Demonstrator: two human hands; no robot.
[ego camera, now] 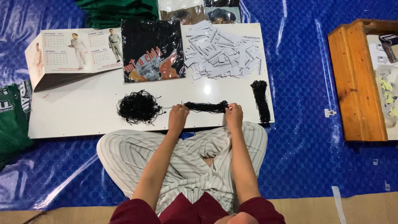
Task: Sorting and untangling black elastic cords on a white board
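- The person sits cross-legged in striped trousers (186, 161) on a blue tarp (306, 137), facing a low white board (83, 112).
- The left hand (178, 117) rests on the board's near edge, fingers curled, pinching the left end of a black string bundle (206, 107).
- The right hand (234, 115) pinches the bundle's right end, fingers bent over it.
- The bundle lies stretched straight between the two hands, flat on the board near its front edge.
- Just left of the left hand lies a loose tangle (139, 107) of the same black string, a round heap; whether a strand joins it to the bundle cannot be told.
- Right of the right hand, a second tidy bundle (261, 101) lies lengthwise near the board's right edge, apart from the hand.
- Behind the hands, toward the far edge, a heap of white paper tags (222, 50) spreads over the board's right half.
- Beside the tags, to the left, lies a black printed shirt in a clear bag (152, 49).
- Further left stands a folded desk calendar (74, 50).
- Green cloth (14, 112) lies off the board's left end, and more green cloth (118, 11) sits beyond the far edge.
- A wooden box (356, 79) stands on the tarp well to the right.
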